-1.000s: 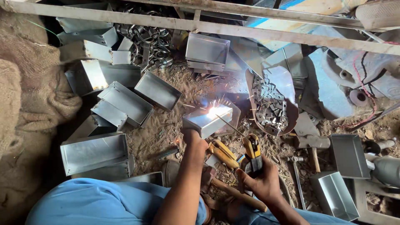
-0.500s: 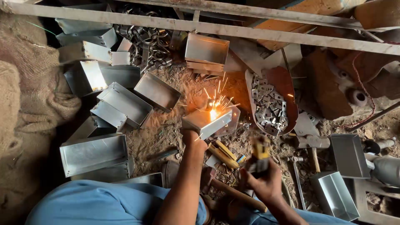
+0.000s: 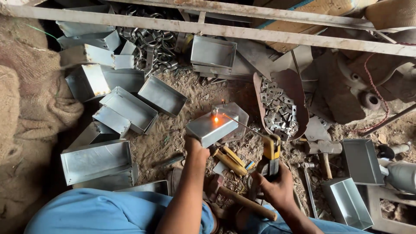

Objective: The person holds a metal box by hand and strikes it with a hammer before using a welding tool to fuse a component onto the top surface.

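While lying in a pile on the dirt at the far left, shiny metal boxes (image 3: 125,108). Gripping the near edge of a tilted metal box (image 3: 212,126) with closed left hand (image 3: 196,146). Squeezing a yellow welding holder (image 3: 271,152) with closed right hand (image 3: 275,187), touching its thin rod (image 3: 242,125) to the glowing box. Sitting further right, a scoop of small metal bits (image 3: 279,110).

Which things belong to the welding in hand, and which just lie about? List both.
In use:
left hand on the metal box
right hand gripping the yellow rod holder
glowing spot

Lying about:
empty metal boxes
scoop of small plates
hammer
chain links
sacking
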